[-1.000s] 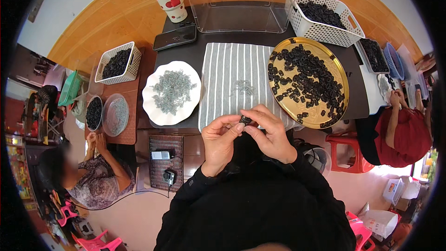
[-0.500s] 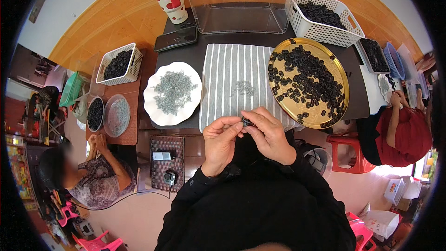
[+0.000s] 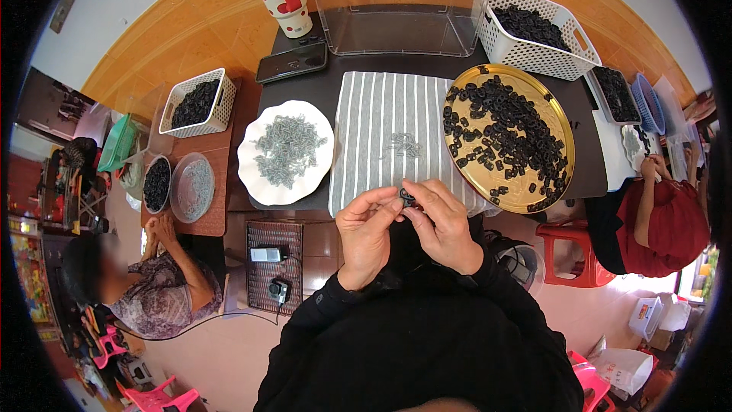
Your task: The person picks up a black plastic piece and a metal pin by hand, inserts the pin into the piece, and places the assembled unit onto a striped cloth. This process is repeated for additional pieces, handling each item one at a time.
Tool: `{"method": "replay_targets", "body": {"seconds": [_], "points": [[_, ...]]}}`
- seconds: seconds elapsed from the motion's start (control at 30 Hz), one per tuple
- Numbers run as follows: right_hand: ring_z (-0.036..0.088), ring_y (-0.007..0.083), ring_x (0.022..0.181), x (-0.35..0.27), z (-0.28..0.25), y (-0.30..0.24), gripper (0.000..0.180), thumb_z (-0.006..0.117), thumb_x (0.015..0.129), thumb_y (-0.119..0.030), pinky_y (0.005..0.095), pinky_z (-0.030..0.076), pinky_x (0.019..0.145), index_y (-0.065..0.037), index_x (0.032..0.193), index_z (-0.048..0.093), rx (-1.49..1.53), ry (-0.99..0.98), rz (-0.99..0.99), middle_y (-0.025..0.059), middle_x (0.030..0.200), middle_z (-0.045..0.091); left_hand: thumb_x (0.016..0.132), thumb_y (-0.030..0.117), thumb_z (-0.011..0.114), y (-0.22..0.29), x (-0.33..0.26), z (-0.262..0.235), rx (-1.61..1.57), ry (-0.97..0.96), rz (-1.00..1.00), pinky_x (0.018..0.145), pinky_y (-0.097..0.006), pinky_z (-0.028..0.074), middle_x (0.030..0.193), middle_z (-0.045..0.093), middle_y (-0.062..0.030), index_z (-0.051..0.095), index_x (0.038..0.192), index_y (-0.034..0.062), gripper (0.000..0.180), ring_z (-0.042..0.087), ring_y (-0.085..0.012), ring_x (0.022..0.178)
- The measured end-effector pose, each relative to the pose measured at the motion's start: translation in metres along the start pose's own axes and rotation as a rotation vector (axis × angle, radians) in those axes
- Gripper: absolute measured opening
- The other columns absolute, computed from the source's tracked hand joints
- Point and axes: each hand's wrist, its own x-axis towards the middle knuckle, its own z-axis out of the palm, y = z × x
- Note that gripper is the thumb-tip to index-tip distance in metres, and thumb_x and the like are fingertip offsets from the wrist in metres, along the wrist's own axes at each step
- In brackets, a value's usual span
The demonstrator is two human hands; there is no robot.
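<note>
Between my two hands, at the near edge of a grey-and-white striped cloth [image 3: 358, 126], is a small black plastic part [image 3: 407, 197]. My left hand [image 3: 364, 230] pinches it with thumb and forefinger; my right hand [image 3: 442, 225] grips it from the other side, its fingers partly covering it. On the cloth just beyond lies a small pile of thin metal pins [image 3: 402, 145]. To the left, a white scalloped plate [image 3: 248, 170] carries a heap of similar pins. At the right, a round gold tray [image 3: 474, 183] is strewn with many black plastic parts [image 3: 518, 126].
At the back stand a clear plastic box [image 3: 396, 34], a phone [image 3: 292, 63], a spotted tumbler [image 3: 280, 0] and a white basket [image 3: 537, 53] of black parts. One person [image 3: 164, 282] works at the left table, another [image 3: 659, 221] at the right. A red stool [image 3: 572, 255] is nearby.
Both hands stay together around the black part, with slight finger movement; the part shows a little more now. The whole view has shifted slightly.
</note>
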Motion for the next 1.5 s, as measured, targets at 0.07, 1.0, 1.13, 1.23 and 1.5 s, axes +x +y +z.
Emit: {"method": "replay_targets", "body": {"seconds": [0.07,1.0,1.13,1.23,1.5], "points": [[0.06,0.0267,0.077,0.001,0.0,0.002,0.039,0.062,0.079,0.01,0.0327,0.049,0.066,0.005,0.117,0.059,-0.025,0.009,-0.009,0.0157,0.093,0.06,0.086,-0.008,0.062,-0.001,0.002,0.003,-0.001,0.002,-0.003,0.068,-0.025,0.051,0.086,0.068,-0.0094,0.066,0.107,-0.0039,0.022,0.063,-0.0132,0.075],[0.059,0.0251,0.075,0.008,0.004,-0.018,0.033,0.061,0.081,0.01,0.0296,0.047,0.066,0.005,0.114,0.06,0.178,-0.028,0.055,0.015,0.088,0.058,0.086,-0.006,0.064,0.018,-0.009,-0.004,0.178,-0.066,0.098,0.07,-0.021,0.05,0.091,0.066,-0.0055,0.068,0.108,-0.0014,0.024,0.06,-0.0084,0.077],[0.059,0.0227,0.074,0.001,-0.001,-0.011,0.036,0.061,0.081,0.01,0.0289,0.048,0.065,0.004,0.117,0.059,0.203,0.016,0.095,0.0139,0.089,0.059,0.085,-0.007,0.065,0.013,-0.002,-0.002,0.147,-0.147,0.056,0.068,-0.021,0.049,0.089,0.065,-0.0061,0.068,0.109,-0.0022,0.024,0.059,-0.0091,0.076],[0.059,0.0224,0.074,-0.002,-0.003,-0.01,0.037,0.062,0.081,0.01,0.0291,0.048,0.065,0.004,0.117,0.058,0.199,0.025,0.07,0.0139,0.089,0.059,0.086,-0.006,0.065,0.01,-0.004,0.001,0.128,-0.145,0.047,0.068,-0.021,0.049,0.089,0.065,-0.0062,0.067,0.109,-0.0023,0.024,0.059,-0.0094,0.076],[0.057,0.0271,0.072,-0.003,-0.003,-0.009,0.038,0.062,0.08,0.009,0.0325,0.047,0.063,0.006,0.117,0.056,0.085,-0.012,-0.004,0.0154,0.09,0.055,0.085,-0.009,0.063,0.008,-0.007,-0.003,0.203,-0.179,0.141,0.069,-0.021,0.05,0.091,0.064,-0.0081,0.065,0.113,-0.0048,0.028,0.059,-0.0104,0.076]]}}
